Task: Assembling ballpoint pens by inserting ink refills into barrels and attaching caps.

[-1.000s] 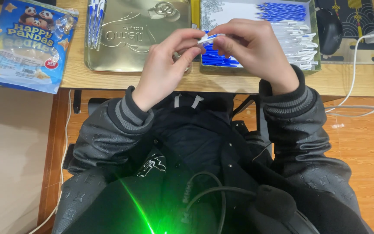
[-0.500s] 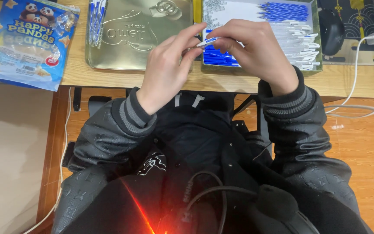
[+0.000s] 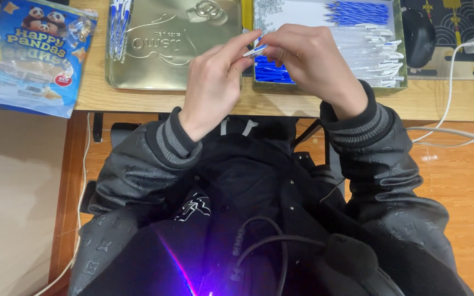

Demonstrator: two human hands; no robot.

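Note:
My left hand (image 3: 213, 82) and my right hand (image 3: 312, 64) meet above the desk's front edge, both pinching a small white and blue pen part (image 3: 254, 51) between the fingertips. Just behind them sits an open tin tray (image 3: 400, 82) holding rows of clear pen barrels (image 3: 371, 52), blue refills (image 3: 357, 12) and blue caps (image 3: 272, 71). A gold tin lid (image 3: 165, 46) lies to the left of the hands, with a few finished blue and white pens (image 3: 119, 24) at its left edge.
A blue snack bag (image 3: 31, 55) lies at the desk's left. A black mouse (image 3: 418, 35) on a dark mat sits at the right, with a white charger and cable (image 3: 467, 46) beside it. My dark jacket (image 3: 248, 208) fills the lower view above a wooden floor (image 3: 467, 186).
The hands stay together on the small pen part, with only slight finger shifts. The light on my jacket changed from green to red to purple.

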